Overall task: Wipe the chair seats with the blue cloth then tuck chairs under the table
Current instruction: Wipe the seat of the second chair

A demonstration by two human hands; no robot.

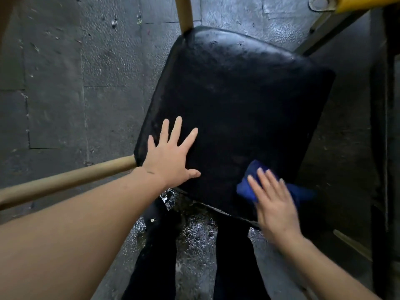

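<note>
Head view, looking straight down. The chair seat (238,109), a black padded square with a dull sheen, is filling the centre of the view, and its tan wooden legs (71,180) are splaying outward toward the dark tiled floor (54,83). The padding is judged to be yielding slightly under pressure, with a smooth covering over which a cloth should be sliding easily. The chair as a whole is looking light enough to shift under a sideways wipe, so it is best steadied from above on the seat, and best taken by the seat edge or frame when tucking it in.

The blue cloth (249,185) is lying bunched on the near right part of the seat, close to the front edge. It is soft and limp, so it is judged to be needing a flat hand over it rather than a pinch.

The right hand (275,204) is lying on the cloth with its fingers straight and slightly spread, pressing it against the seat. The hand is blurred, suggesting a wiping stroke in progress.

The left hand (171,156) is lying flat on the near left part of the seat, with its fingers wide apart and thumb out, holding nothing and bracing the chair.

A yellow edge (363,3), possibly the table, is showing at the upper right; whether the chair is touching it cannot be told.
</note>
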